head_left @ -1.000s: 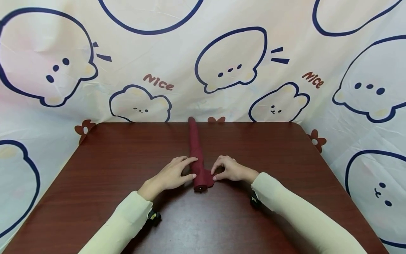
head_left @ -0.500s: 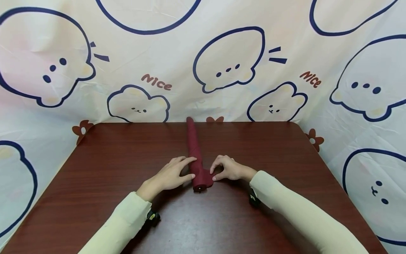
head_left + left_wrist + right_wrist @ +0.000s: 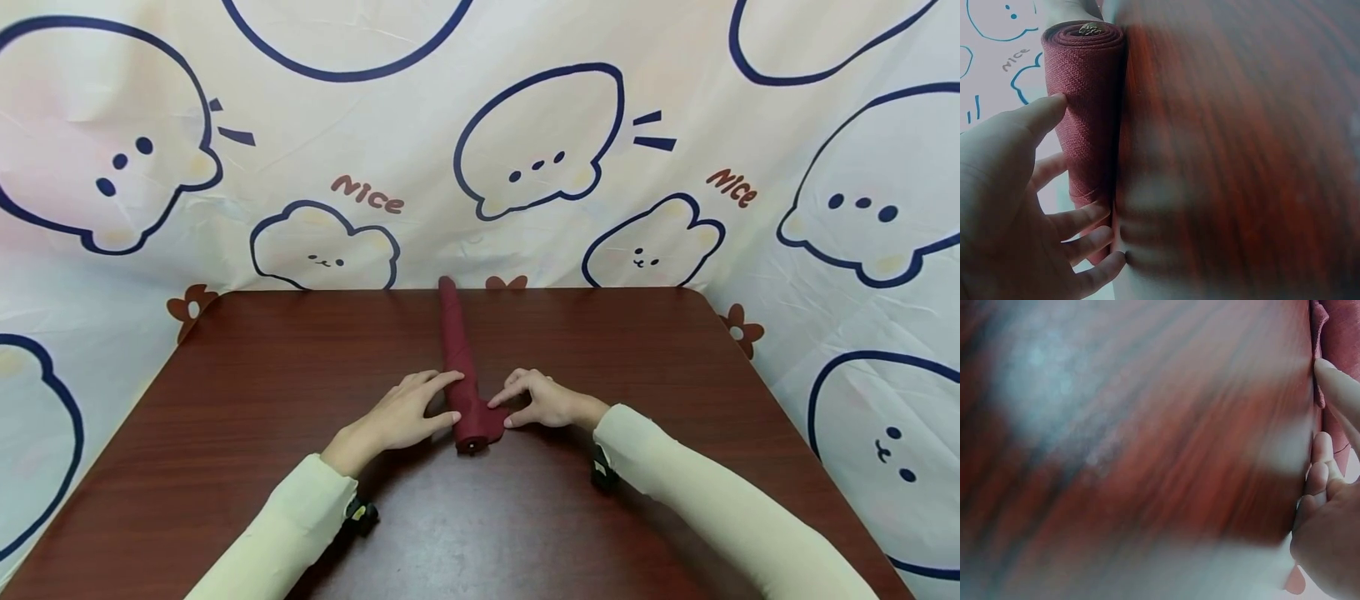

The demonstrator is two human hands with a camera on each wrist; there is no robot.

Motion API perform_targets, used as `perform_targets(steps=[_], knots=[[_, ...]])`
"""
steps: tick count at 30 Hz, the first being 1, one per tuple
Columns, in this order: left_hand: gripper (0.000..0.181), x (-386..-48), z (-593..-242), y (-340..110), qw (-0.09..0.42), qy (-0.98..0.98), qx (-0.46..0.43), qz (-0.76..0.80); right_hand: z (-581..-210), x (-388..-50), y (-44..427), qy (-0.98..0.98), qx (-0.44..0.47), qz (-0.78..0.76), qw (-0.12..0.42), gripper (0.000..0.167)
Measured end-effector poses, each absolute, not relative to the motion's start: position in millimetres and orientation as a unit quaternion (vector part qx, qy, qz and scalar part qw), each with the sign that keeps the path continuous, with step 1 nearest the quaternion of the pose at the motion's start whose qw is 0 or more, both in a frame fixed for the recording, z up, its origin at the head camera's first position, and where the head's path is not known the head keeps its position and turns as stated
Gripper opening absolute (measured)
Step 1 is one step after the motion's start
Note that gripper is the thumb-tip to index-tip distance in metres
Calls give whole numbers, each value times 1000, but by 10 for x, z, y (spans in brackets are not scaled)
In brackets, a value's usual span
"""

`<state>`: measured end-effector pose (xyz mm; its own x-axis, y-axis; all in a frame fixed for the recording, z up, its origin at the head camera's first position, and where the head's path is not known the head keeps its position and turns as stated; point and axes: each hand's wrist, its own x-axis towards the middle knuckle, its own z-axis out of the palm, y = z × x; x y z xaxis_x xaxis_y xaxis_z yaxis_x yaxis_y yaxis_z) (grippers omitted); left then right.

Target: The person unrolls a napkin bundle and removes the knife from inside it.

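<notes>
A roll of dark red cloth (image 3: 459,358) lies lengthwise on the table, its coiled near end facing me. Something gold-coloured shows in the middle of the coil in the left wrist view. A loose flap (image 3: 496,420) of the cloth spreads out on the right near that end. My left hand (image 3: 405,410) rests along the roll's left side with fingers spread; thumb and forefinger touch the cloth. At the flap, my right hand (image 3: 549,402) has its forefinger on the cloth and its thumb at the flap's edge, the two tips apart. The right hand's other fingers are curled.
The brown wooden table (image 3: 315,350) has rounded far corners. Behind and beside it hangs a pale sheet (image 3: 427,142) printed with cartoon outlines. The far end of the roll reaches the table's back edge. Dark straps (image 3: 362,515) sit at both wrists.
The right forefinger has slid left and inward over the flap, away from the thumb tip. The left hand keeps its place on the roll. The whole view has shifted slightly.
</notes>
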<state>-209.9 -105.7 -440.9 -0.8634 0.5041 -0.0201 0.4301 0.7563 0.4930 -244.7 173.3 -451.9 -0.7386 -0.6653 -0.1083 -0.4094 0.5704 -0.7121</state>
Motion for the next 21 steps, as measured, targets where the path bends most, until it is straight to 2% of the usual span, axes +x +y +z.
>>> perform_targets(steps=[14,21], knots=[[61,-2121,-4386,-1049,81,933,252,242,-4530,-2479,1730,867,-316,-340,182,31],[56,-2158,-4283,-961,56,935,248,246,-4543,-2491,1731,865,-323,-342,174,31]])
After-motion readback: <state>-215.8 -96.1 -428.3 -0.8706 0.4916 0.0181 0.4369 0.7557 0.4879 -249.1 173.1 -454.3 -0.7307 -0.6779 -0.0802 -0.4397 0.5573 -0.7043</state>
